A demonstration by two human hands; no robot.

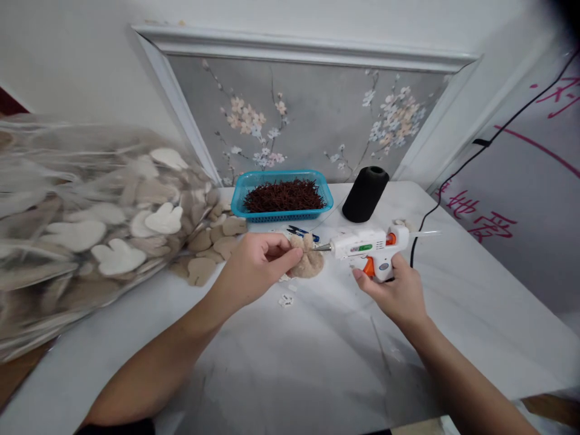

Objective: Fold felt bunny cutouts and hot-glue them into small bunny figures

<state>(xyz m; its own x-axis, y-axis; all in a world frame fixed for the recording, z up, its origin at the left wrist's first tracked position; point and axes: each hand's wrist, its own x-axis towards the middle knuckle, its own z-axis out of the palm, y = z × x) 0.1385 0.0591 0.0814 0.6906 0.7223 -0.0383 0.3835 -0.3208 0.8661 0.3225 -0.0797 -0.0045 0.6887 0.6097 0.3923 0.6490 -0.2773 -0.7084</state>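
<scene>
Tan plush piece sat at frame centre, lobes upward, pinched at left hand's fingertips, body extending rightward. White glue gun, gripped in right hand, lay roughly sideways, nozzle pointing left at piece; left hand nearer.

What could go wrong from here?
The glue gun in the right hand has its metal tip at the fuzzy beige piece, close to the left hand's fingertips: a slip could burn them if it's hot. Stray glue could catch the small white tags just below. The black cord comes down behind the gun and might snag if the gun swings.
</scene>
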